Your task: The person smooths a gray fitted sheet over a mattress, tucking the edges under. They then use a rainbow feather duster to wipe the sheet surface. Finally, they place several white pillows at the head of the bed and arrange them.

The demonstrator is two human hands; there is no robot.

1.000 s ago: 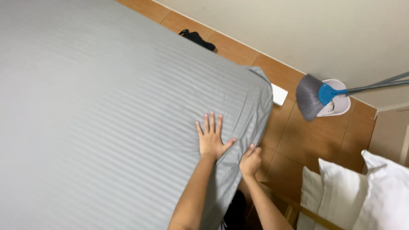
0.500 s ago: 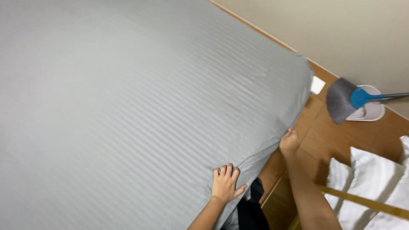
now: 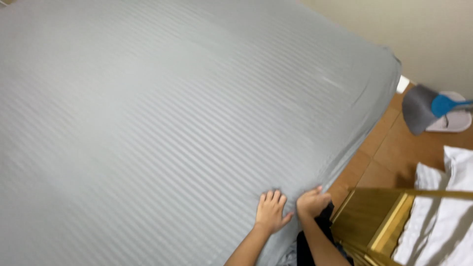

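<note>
No pkgs, labels, signs or screens anywhere in view.

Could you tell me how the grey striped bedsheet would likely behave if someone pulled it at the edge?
The grey striped bedsheet is probably floppy and light: it drapes over the mattress corner and creases there. It may bunch under the right hand, which grips its edge. The left hand, pressed flat, would likely slide it easily.
</note>
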